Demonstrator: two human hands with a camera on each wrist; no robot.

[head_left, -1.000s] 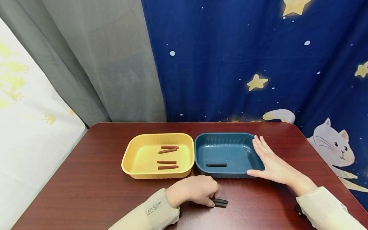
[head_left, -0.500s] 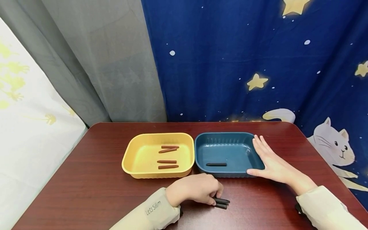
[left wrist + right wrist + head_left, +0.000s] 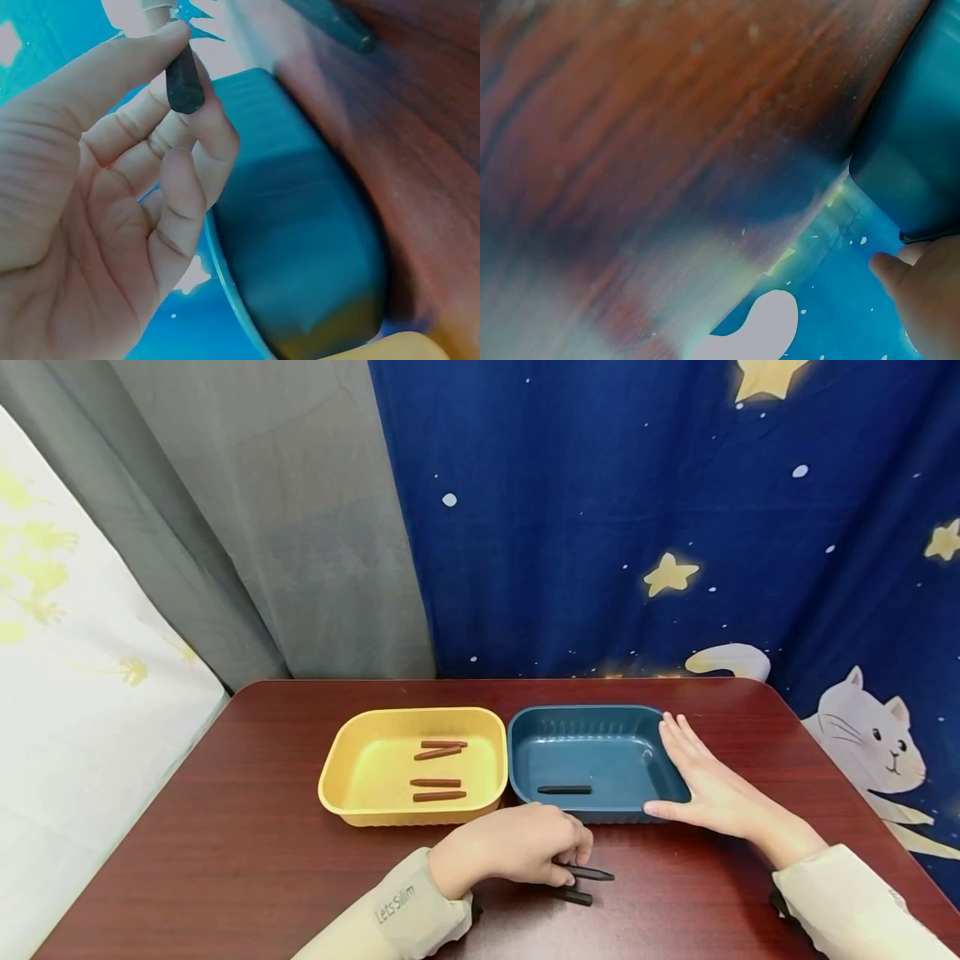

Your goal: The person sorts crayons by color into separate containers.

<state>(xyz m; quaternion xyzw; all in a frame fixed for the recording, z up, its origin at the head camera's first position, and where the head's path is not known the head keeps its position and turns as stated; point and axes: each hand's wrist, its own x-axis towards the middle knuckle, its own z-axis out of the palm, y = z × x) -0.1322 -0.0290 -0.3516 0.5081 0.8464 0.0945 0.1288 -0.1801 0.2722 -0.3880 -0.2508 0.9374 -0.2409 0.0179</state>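
Observation:
My left hand (image 3: 517, 843) pinches a black crayon (image 3: 594, 873) between thumb and fingers, just above the table in front of the blue tray (image 3: 600, 817). In the left wrist view the blunt end of that crayon (image 3: 185, 94) sticks out past the thumb. A second black crayon (image 3: 575, 897) lies on the table below the hand, partly hidden by it. One more black crayon (image 3: 564, 790) lies inside the blue tray. With fingers spread, my right hand (image 3: 712, 789) rests against the tray's right side; the right wrist view shows only part of this hand (image 3: 934, 296).
A yellow tray (image 3: 345, 777) stands left of the blue one, their sides close together. Several brown crayons (image 3: 438, 796) lie in it. Both trays are on a dark red-brown table (image 3: 270, 860), with grey and blue curtains (image 3: 562, 568) behind its far edge.
The left hand has shifted slightly right and up. One black crayon has come away from the other and is lifted in the fingers. My right hand and the trays stay put.

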